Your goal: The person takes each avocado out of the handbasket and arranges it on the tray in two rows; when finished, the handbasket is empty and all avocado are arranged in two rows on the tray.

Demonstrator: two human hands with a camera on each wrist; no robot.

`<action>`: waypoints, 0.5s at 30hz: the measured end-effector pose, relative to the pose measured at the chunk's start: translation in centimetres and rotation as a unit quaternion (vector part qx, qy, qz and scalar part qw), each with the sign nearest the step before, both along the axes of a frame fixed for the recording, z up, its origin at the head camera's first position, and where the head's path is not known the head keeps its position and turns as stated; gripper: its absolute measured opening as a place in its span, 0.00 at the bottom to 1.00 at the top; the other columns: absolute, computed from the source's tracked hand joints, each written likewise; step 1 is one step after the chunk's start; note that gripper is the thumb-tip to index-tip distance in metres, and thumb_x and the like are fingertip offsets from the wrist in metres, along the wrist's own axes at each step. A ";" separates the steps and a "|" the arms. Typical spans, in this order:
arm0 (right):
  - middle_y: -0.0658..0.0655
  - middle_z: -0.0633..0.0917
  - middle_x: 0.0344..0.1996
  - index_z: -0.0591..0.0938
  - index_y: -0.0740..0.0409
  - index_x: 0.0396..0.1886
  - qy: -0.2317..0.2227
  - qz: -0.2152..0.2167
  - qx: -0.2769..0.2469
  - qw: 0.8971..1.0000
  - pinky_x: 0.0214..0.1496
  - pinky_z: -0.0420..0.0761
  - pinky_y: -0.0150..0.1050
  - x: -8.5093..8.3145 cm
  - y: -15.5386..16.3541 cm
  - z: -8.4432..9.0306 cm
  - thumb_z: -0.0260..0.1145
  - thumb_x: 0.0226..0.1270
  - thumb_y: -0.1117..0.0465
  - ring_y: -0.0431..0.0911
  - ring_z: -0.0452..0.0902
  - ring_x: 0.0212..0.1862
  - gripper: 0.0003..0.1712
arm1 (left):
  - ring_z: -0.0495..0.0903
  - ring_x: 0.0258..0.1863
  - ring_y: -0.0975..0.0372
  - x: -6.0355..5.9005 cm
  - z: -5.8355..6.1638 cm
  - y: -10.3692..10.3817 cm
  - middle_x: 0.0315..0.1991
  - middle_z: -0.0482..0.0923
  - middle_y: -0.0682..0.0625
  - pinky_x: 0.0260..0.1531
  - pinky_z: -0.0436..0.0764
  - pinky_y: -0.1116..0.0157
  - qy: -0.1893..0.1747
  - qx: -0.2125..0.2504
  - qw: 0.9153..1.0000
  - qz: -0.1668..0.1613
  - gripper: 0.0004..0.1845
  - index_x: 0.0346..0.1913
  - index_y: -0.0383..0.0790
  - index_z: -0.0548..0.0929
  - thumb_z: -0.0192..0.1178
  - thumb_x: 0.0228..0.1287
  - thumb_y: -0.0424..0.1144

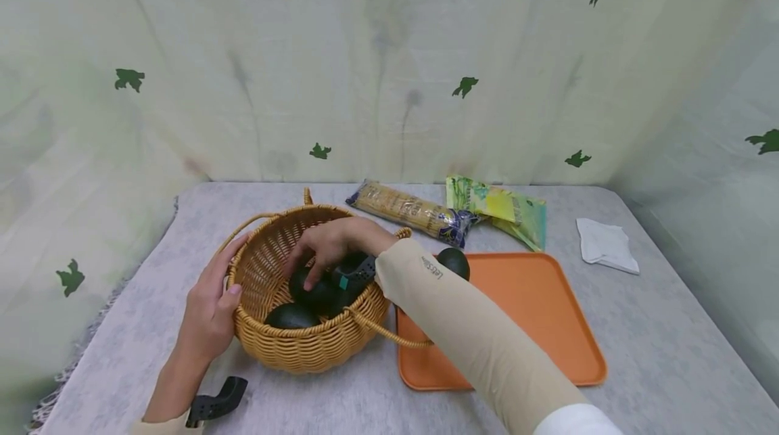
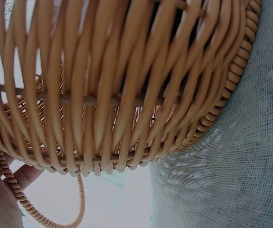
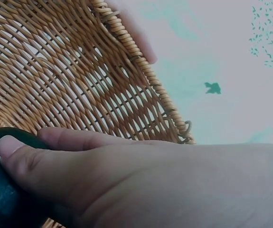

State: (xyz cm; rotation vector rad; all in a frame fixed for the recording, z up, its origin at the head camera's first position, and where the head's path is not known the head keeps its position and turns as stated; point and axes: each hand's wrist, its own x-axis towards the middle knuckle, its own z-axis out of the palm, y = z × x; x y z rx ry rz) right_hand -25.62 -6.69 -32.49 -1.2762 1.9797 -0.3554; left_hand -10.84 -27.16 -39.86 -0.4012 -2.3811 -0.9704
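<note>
A round wicker basket [image 1: 298, 347] stands on the left of the table. My left hand [image 1: 209, 303] rests against its left side, fingers straight along the outside and thumb at the rim. In the left wrist view, part of that hand [image 2: 1, 190] shows beside the looped handle [image 2: 22, 197]. My right hand [image 1: 331, 245] reaches down inside the basket and grips a dark green avocado [image 1: 310, 293], thumb over its near side. Another avocado [image 1: 291, 316] lies at the basket's near wall. In the right wrist view, the thumb presses on the gripped avocado [image 3: 3, 190].
An orange tray [image 1: 523, 306] lies right of the basket, with an avocado [image 1: 453, 262] near its back left corner, partly behind my right sleeve. Behind are a pasta packet [image 1: 408, 208] and green-yellow packets [image 1: 499, 205]. A white tissue pack [image 1: 606, 244] lies far right.
</note>
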 end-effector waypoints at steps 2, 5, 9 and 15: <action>0.44 0.80 0.67 0.80 0.48 0.70 0.005 0.001 0.001 1.000 0.64 0.68 0.24 0.0 0.0 0.0 0.70 0.70 0.56 0.34 0.70 0.69 0.29 | 0.67 0.71 0.52 0.0 0.0 0.0 0.76 0.66 0.42 0.60 0.58 0.84 0.001 -0.002 1.000 0.000 0.35 0.80 0.47 0.63 0.43 0.70 0.35; 0.43 0.81 0.67 0.80 0.48 0.69 0.011 0.002 -0.001 1.000 0.64 0.68 0.24 0.1 0.0 0.0 0.71 0.70 0.55 0.34 0.70 0.68 0.29 | 0.67 0.72 0.55 0.1 0.0 0.0 0.76 0.66 0.43 0.61 0.58 0.84 0.005 -0.004 1.000 0.000 0.35 0.80 0.47 0.63 0.44 0.70 0.35; 0.44 0.82 0.65 0.82 0.48 0.68 0.023 0.003 -0.011 1.000 0.62 0.69 0.23 0.1 0.0 0.0 0.71 0.69 0.55 0.33 0.72 0.66 0.28 | 0.66 0.72 0.62 0.1 0.0 0.0 0.76 0.67 0.42 0.61 0.58 0.83 0.015 -0.005 1.000 -0.004 0.35 0.80 0.46 0.64 0.44 0.69 0.35; 0.45 0.83 0.64 0.82 0.49 0.68 0.052 0.003 -0.028 0.998 0.59 0.70 0.22 0.2 0.1 0.2 0.71 0.70 0.54 0.32 0.75 0.62 0.27 | 0.64 0.72 0.66 0.1 0.1 0.1 0.76 0.67 0.41 0.62 0.58 0.84 0.015 -0.006 1.000 -0.005 0.35 0.80 0.44 0.64 0.44 0.69 0.35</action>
